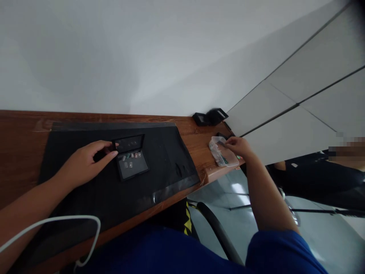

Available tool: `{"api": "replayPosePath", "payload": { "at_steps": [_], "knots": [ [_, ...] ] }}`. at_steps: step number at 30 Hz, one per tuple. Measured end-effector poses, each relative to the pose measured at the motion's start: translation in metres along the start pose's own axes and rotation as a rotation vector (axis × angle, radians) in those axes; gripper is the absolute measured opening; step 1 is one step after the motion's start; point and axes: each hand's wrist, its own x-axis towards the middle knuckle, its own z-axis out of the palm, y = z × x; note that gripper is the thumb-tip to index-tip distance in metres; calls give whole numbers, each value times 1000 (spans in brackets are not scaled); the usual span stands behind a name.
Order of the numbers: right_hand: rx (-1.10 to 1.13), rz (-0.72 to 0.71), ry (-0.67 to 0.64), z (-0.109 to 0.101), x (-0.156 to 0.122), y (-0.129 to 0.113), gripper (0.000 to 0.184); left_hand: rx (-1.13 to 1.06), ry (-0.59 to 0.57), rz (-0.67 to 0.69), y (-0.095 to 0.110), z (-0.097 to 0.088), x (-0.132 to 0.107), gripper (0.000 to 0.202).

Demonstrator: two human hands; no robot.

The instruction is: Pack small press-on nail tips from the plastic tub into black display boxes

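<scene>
Your left hand (92, 158) pinches the side edge of the open black case (137, 169) between its fingers — small pieces (132, 155) inside, dark mat (168, 152) beneath. Your right hand (238, 146) is at the clear box (217, 156) on the desk (188, 131); I can't tell what its fingers pinch, if anything.

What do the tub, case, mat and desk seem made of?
Tub: likely clear plastic, glossy; contents show through its walls.
Case: probably plastic or card, dull black; straight, crisp edges, but can't tell which.
Mat: perhaps rubber or faux leather, mostly matte; thin, flat, few highlights.
Desk: wood or wood-look laminate, slight sheen; brown grain.
</scene>
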Motion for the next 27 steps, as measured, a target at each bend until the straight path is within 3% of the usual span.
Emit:
{"api": "replayPosePath", "payload": {
  "at_steps": [10,14,17,20,23,27],
  "knots": [
    [231,-14,168,-3,-17,-9,28,-21,-32,16,1,-1,0,63],
    [279,-64,212,-8,-27,-30,29,-34,-27,16,1,0,0,66],
    [346,-191,251,-9,-46,-72,32,-39,-23,22,2,0,1,65],
    [469,-469,305,-3,-76,-136,22,-41,-23,37,3,0,1,62],
    [607,-768,340,17,-106,-203,14,-45,-17,49,4,0,1,61],
    [660,-1006,200,57,-126,-270,14,-46,-17,52,5,0,1,61]
  ]
}}
